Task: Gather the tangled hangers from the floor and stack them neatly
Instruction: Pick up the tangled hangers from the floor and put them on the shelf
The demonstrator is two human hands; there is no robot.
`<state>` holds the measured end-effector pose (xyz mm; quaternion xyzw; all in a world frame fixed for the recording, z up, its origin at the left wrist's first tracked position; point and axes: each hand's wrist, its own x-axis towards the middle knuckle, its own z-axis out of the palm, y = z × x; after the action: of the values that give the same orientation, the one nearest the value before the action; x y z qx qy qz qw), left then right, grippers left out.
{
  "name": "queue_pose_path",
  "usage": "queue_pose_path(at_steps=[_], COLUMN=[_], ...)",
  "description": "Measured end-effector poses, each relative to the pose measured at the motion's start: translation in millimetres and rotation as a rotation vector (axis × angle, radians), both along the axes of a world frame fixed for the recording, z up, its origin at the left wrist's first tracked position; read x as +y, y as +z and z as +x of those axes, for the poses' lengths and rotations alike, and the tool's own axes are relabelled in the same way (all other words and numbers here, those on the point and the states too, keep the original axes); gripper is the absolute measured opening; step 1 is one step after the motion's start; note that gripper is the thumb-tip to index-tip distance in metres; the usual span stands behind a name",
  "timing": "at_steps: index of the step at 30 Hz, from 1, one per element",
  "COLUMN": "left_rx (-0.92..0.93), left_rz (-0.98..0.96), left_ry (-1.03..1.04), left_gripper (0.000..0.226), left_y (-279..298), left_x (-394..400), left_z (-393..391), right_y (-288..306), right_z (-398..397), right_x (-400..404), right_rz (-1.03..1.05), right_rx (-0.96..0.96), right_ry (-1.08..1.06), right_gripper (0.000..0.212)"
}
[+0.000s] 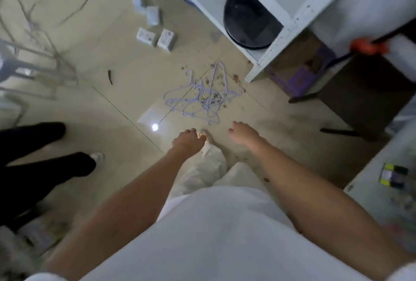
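Several hangers point(200, 96): tangled in a heap on the floor point(117, 91), amid debris.
Left hand point(188, 142): loosely curled, holding nothing.
Right hand point(242, 133): relaxed, holding nothing.

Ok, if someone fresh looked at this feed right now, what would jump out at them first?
The tangle of purple hangers on the tiled floor, with debris scattered among them, just beyond both hands. The left hand and right hand reach toward it, holding nothing. A black pan sits on the white shelf behind.
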<state>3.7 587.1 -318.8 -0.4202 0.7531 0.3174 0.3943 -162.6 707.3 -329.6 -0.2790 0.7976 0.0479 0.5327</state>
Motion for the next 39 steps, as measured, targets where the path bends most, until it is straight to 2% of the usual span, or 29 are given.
queue_pose_path(at_steps=[3,8,11,15,17,21,24,27,29,31,33,35,36,39], left_rx=[0.045,0.031,0.002,-0.041,-0.072,-0.123,-0.013,0.16,0.243,0.288,0.311,0.338,0.345,0.393], left_rz=[-0.007,0.102,0.143,0.128,0.185,0.276,0.233,0.095,0.008,0.009,0.1,0.217,0.213,0.153], left_ry=[0.137,0.453,0.563,0.723,0.75,0.643,0.694,0.815,0.925,1.105,1.35,1.643,1.727,1.822], left_gripper=[0.059,0.054,0.048,0.04,0.039,0.039,0.039,0.036,0.034,0.034,0.033,0.03,0.03,0.027], left_y=[-44.3,-131.4,-198.3,-324.4,-390.6,-509.2,-582.4,-635.1,-659.3,-679.8,-697.1,-703.7,-702.2,-677.3], left_x=[-20.1,-18.4,-10.6,-1.8,1.6,-7.3,-37.4,-75.2,-95.3,-109.9,-116.7,-114.7,-110.5,-102.0], left_z=[-9.8,-17.0,-21.8,-31.1,-39.6,-69.5,-104.1,-130.4,-140.0,-143.3,-142.0,-137.0,-132.9,-115.8], right_y=[-38.0,-126.1,-200.4,-335.3,-402.5,-522.0,-594.8,-657.6,-689.9,-714.0,-723.9,-722.2,-717.2,-684.3], right_z=[-11.0,-36.3,-62.2,-99.7,-116.4,-138.4,-141.7,-128.9,-117.2,-107.0,-99.8,-91.4,-85.1,-61.0], right_x=[-36.4,-71.3,-92.5,-112.2,-118.3,-144.4,-180.5,-226.4,-252.1,-262.5,-263.0,-254.4,-246.1,-208.9], right_rz=[0.021,0.056,0.087,0.161,0.195,0.114,-0.065,-0.231,-0.278,-0.272,-0.23,-0.218,-0.237,-0.413], right_rx=[-0.01,-0.069,-0.125,-0.115,-0.074,0.01,0.026,0.072,0.158,0.285,0.366,0.417,0.429,0.382], right_ry=[0.162,0.29,0.333,0.417,0.425,0.506,0.394,0.17,0.141,0.312,0.514,0.624,0.662,0.736], right_gripper=[0.048,0.035,0.031,0.036,0.033,0.025,0.039,0.048,0.055,0.048,0.03,0.021,0.022,0.027])
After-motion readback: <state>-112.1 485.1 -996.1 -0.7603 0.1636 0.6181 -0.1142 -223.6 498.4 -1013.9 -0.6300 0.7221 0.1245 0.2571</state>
